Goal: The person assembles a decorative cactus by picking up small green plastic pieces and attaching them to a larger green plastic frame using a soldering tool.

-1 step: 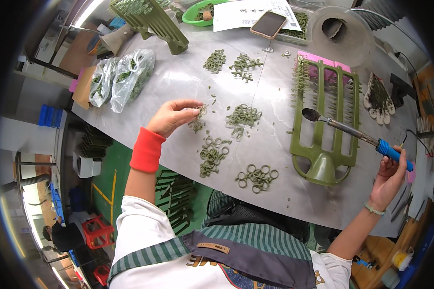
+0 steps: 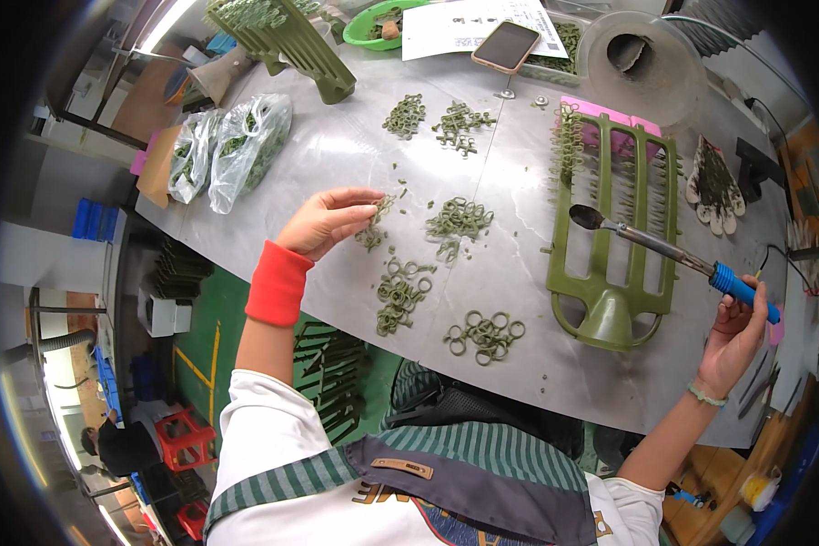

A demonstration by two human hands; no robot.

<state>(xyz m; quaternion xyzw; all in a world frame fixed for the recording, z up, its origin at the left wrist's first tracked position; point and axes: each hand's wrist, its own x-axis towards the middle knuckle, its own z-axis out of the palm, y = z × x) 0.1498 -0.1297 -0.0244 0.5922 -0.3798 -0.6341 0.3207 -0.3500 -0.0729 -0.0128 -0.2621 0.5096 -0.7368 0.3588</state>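
Gripping the blue handle of a metal-shafted tool [image 2: 662, 247], your right hand [image 2: 735, 341] is closed around it at the right of the counter [image 2: 519, 282]. The tool slants toward the far left, and its dark, rounded tip lies over the green frame [image 2: 610, 314] in the view. Your left hand [image 2: 326, 223] reaches in from the left, thumb and fingers drawn close together at a small green ring cluster [image 2: 373, 237]; the parts are too tiny here for you to be sure whether they are pinched or only touched.

Right of that cluster, you have a loose middle pile [image 2: 460, 218] of green rings with scattered bits around it. Nearer to you are a left pile [image 2: 400, 300] and, farther right, a pile of rounder rings [image 2: 484, 337]. Two more heaps sit beyond: a far left heap [image 2: 405, 116] and a far right heap [image 2: 464, 126].

The frame lies on your right, with small rings crowded along its far left side and a pink block [image 2: 623, 118] at its far end. A stained glove [image 2: 717, 191] rests to its right, and plastic bags [image 2: 255, 150] of green pieces sit at the far left.
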